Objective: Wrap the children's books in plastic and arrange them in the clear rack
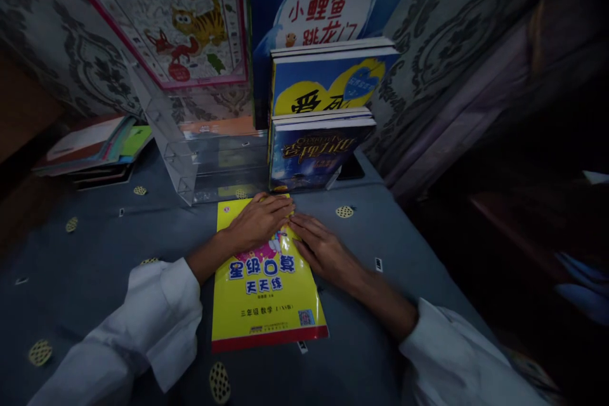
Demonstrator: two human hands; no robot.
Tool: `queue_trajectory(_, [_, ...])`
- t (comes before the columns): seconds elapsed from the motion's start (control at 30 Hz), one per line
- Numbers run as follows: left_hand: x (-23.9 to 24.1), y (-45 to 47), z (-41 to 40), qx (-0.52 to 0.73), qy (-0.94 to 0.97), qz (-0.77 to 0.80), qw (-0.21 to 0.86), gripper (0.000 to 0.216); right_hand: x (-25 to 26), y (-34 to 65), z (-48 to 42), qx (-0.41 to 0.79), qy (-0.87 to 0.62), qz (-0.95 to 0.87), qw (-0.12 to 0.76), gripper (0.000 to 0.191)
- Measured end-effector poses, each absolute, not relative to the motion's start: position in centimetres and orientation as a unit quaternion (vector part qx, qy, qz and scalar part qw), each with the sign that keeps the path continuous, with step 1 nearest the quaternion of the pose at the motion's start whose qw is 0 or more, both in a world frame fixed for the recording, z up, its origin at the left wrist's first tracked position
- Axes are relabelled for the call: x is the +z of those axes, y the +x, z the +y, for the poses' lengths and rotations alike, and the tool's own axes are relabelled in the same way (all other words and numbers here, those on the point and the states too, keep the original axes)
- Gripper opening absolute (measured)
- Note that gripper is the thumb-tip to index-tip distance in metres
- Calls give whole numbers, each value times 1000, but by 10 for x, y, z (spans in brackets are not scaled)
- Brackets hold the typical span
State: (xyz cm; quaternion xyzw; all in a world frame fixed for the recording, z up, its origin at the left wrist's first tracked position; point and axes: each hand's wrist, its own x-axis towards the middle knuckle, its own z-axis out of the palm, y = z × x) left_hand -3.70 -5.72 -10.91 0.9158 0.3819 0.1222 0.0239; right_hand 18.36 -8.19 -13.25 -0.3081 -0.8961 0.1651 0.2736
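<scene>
A yellow workbook [271, 304] with a red bottom edge lies flat on the table, its printed title turned toward me. My left hand [259, 222] rests palm down across its upper part, fingers stretched toward the top right corner. Beside it my right hand [323, 247] lies flat over the workbook's upper right edge, its fingertips close to my left fingers. Neither hand grips anything. Part of the cover picture is hidden under the hands. Just behind the workbook, a dark blue book [318, 152] stands upright in a clear acrylic book rack [183, 168].
Behind the dark blue book stand a blue-and-yellow book [328, 76] and a tall blue picture book [328, 0]. A pink-bordered picture book [190, 19] leans at the rack's left. Stacked books [95, 146] lie far left on the patterned tablecloth [109, 228]. The table's right edge drops into darkness.
</scene>
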Motion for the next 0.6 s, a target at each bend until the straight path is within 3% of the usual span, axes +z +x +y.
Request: queue_trajectory(0.6, [-110,-40,-58,87,910,406,19,39,-138,183,-92,149,-328,-898,251,43])
